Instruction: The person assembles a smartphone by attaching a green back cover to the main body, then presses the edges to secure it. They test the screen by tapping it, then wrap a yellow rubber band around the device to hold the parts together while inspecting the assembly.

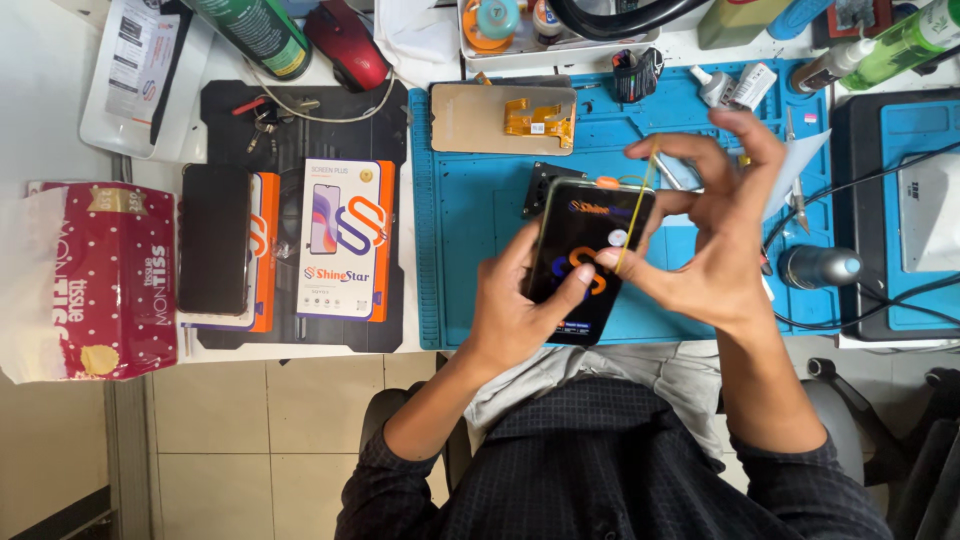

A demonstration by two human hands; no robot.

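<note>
**Band going round the phone**

Left hand [515, 310] grips the phone [588, 255] by its edges above the blue mat [470, 210]; right hand [715, 235] fingers spread, stretching a yellow rubber band [636, 215] across it. Glass looks slick, fragile: edges are safest. Band's stretchy, snappy.

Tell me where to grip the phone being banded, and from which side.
Grip the phone by its long edges at the lower half, from the left, as the left hand does. The rubber band, stretched by the right hand, crosses its right side.
</note>
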